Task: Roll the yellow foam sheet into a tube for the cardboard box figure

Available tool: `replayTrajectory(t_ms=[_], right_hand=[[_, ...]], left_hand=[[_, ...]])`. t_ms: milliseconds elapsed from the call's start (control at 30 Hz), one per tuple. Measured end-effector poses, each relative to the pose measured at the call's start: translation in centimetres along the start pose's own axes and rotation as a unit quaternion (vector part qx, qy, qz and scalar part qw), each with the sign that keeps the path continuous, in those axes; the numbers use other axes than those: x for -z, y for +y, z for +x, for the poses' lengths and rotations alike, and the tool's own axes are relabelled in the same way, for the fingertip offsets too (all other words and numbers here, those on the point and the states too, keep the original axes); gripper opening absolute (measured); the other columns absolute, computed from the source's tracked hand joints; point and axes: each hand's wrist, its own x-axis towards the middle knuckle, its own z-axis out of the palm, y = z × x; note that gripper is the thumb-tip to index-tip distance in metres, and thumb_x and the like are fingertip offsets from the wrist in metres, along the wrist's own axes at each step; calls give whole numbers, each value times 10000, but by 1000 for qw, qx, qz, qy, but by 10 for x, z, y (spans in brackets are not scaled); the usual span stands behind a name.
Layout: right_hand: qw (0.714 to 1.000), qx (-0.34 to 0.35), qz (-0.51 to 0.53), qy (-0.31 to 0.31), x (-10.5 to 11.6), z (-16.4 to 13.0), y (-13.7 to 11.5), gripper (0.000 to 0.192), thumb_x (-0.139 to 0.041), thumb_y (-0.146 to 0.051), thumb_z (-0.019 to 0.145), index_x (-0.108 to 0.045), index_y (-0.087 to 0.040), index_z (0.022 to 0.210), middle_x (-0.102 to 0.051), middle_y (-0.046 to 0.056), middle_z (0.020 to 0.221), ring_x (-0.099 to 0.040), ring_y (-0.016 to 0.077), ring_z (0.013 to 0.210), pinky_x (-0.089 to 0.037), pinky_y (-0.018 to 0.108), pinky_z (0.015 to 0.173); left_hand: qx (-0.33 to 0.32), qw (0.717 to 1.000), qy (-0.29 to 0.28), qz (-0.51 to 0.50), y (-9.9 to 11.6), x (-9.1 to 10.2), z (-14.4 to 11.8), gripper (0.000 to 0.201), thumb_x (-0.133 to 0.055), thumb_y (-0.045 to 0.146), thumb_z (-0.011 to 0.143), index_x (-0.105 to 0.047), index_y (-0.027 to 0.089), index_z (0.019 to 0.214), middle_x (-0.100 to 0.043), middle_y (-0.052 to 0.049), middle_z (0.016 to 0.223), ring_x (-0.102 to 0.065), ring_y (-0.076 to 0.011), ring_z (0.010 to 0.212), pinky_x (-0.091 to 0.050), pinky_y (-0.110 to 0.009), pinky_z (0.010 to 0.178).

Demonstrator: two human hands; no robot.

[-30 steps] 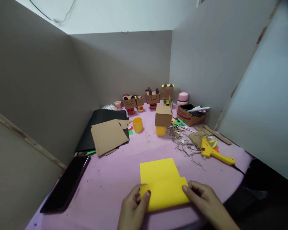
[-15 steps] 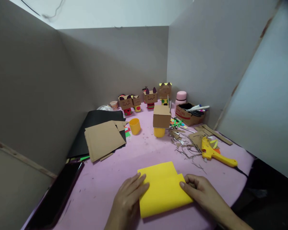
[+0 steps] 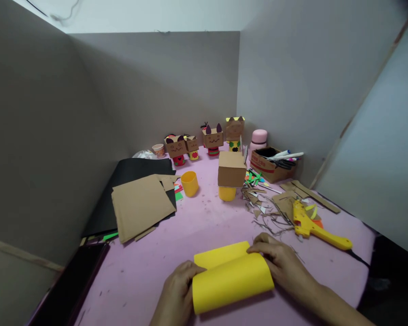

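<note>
A sheet of yellow paper (image 3: 233, 283) lies on the pink table (image 3: 146, 271), its near side curled over into a loose roll while a flat strip shows behind. My left hand (image 3: 182, 285) grips the left end of the roll, fingertips at its upper edge and partly hidden. At the right end, my right hand (image 3: 275, 258) pinches the curled edge between thumb and fingers. Beyond the paper stands a cardboard box (image 3: 231, 170) on a yellow cup-shaped base (image 3: 227, 193). Left of it is a yellow cup-shaped tube (image 3: 189, 184).
A yellow glue gun (image 3: 321, 231) lies at right near cardboard scraps (image 3: 258, 199). Brown cardboard sheets (image 3: 141, 206) rest on black sheets (image 3: 104, 199) at left, near a dark phone-like slab (image 3: 75, 280). Several cardboard-headed figures (image 3: 213, 138), a pink bottle (image 3: 259, 137) and a pen box (image 3: 274, 165) stand behind.
The near part of the yellow paper has gone from a flattened fold to a rounder roll. Both hands have shifted their hold along its edge, and the camera view has moved slightly.
</note>
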Motion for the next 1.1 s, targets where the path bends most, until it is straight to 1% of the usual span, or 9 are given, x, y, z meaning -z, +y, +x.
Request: replayTrajectory(t_ms=[100, 200, 333, 433, 600, 700, 833, 1000, 1100], right_hand=[[1000, -10, -19, -7, -1, 9, 2, 194, -479, -73, 695, -633, -184, 656, -601, 31, 729, -588, 165, 698, -388, 249, 604], [999, -23, -32, -8, -3, 16, 6, 181, -475, -69, 668, -615, -183, 653, -614, 33, 709, -586, 168, 664, -370, 249, 577], [998, -38, -47, -14, -4, 22, 11, 181, -471, -76, 645, -618, -181, 639, -642, 48, 694, -591, 182, 664, -366, 254, 581], [997, -50, -52, -17, -3, 24, 10, 201, -466, -81, 641, -635, -187, 661, -679, 47, 706, -612, 186, 687, -373, 251, 593], [996, -60, -62, -22, 0, 26, 3, 290, -482, -102, 648, -652, -204, 860, -705, 29, 786, -622, 194, 737, -382, 255, 624], [995, -54, -74, -33, 1, 29, 0, 255, -497, -102, 623, -645, -212, 799, -698, 26, 782, -614, 200, 746, -373, 262, 627], [995, -45, -82, -21, -1, 32, 2, 210, -492, -104, 630, -611, -209, 767, -656, 33, 780, -588, 199, 745, -358, 272, 626], [997, -11, -70, 3, -2, 32, 3, 146, -496, -97, 659, -574, -211, 706, -618, 23, 764, -565, 184, 726, -347, 265, 603], [999, 9, -47, 13, 0, 27, -1, 213, -502, -76, 663, -597, -205, 803, -643, 8, 708, -578, 171, 657, -372, 255, 572]], left_hand=[[44, 999, 12, -22, 2, 0, 3, 241, -440, 129, 754, -662, 209, 805, -690, -26, 832, -627, -187, 798, -433, -265, 712], [73, 997, 30, 7, 6, 1, 6, 210, -432, 118, 713, -611, 203, 782, -678, -12, 761, -612, -190, 729, -413, -262, 649], [52, 993, 47, 97, 10, 1, 11, 157, -429, 120, 680, -549, 203, 736, -605, -33, 820, -580, -200, 775, -386, -278, 663], [37, 991, 37, 122, 13, 2, 14, 176, -429, 110, 648, -527, 208, 756, -556, -43, 920, -557, -203, 855, -379, -285, 694], [75, 986, 24, 144, 23, 7, 18, 293, -384, 129, 679, -536, 202, 919, -575, -61, 969, -534, -225, 931, -366, -332, 795], [95, 985, 25, 142, 30, 9, 20, 235, -351, 157, 723, -531, 206, 866, -581, -57, 933, -532, -223, 902, -369, -335, 794], [63, 990, 59, 108, 25, 6, 19, 168, -324, 168, 752, -483, 219, 757, -573, -45, 857, -535, -209, 820, -397, -316, 740], [12, 995, 73, 73, 5, 2, 19, 247, -407, 134, 718, -591, 208, 866, -630, -55, 876, -573, -230, 856, -430, -356, 782], [-31, 994, 77, 74, -4, 3, 13, 220, -458, 77, 692, -612, 213, 770, -652, -38, 825, -604, -217, 812, -458, -327, 727]])
